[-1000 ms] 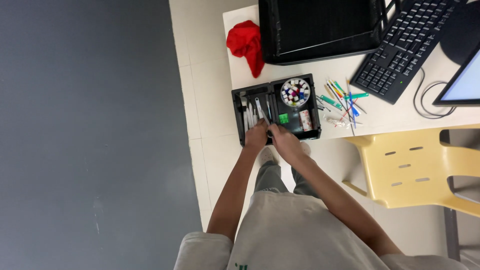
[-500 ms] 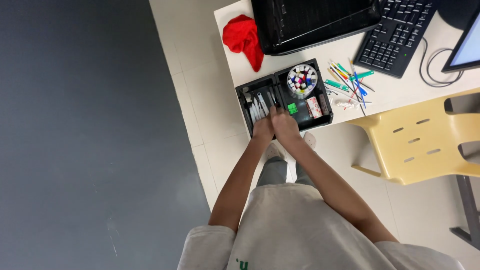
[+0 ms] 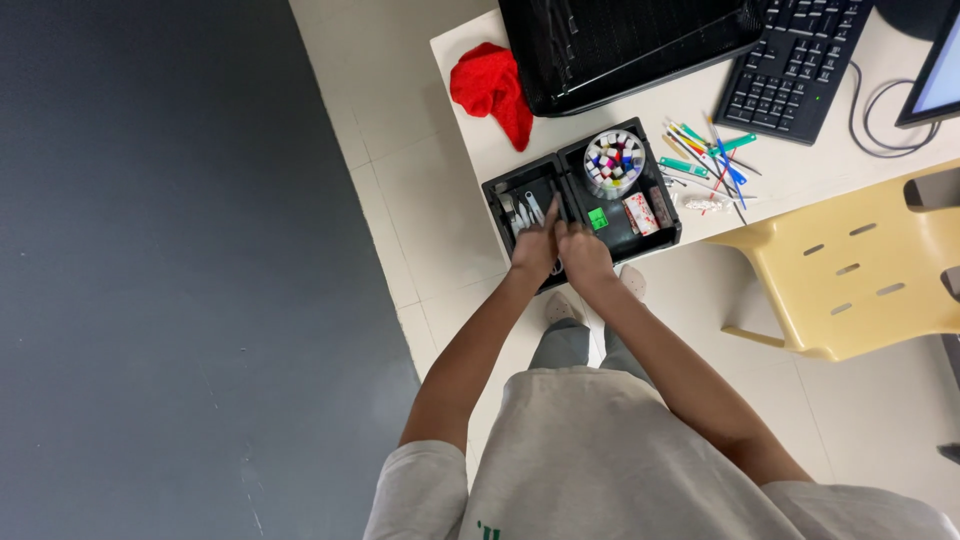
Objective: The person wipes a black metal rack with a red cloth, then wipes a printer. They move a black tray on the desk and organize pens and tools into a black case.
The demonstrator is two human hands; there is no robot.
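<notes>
A black divided organizer tray [image 3: 530, 182] sits at the near edge of a white table [image 3: 600, 120]. Its left compartment holds several white slim tools [image 3: 521, 212]. My left hand [image 3: 536, 248] rests over that compartment, fingers stretched onto the white tools. My right hand [image 3: 583, 250] is beside it at the divider, fingers curled; whether it grips anything I cannot tell. The right compartment holds a round clear tub of coloured cubes [image 3: 614, 163], a small green block [image 3: 598, 218] and a red-and-white packet [image 3: 640, 212].
A red cloth [image 3: 490, 88] lies at the table's left. Behind the organizer is a large black tray [image 3: 620, 45], a black keyboard [image 3: 795, 60] and a monitor edge [image 3: 935, 75]. Loose coloured pens [image 3: 705, 155] lie to the right. A yellow plastic chair [image 3: 860, 270] stands alongside.
The view has shifted slightly. My left hand has reached further into the left compartment over the white tools; my right hand stays close beside it.
</notes>
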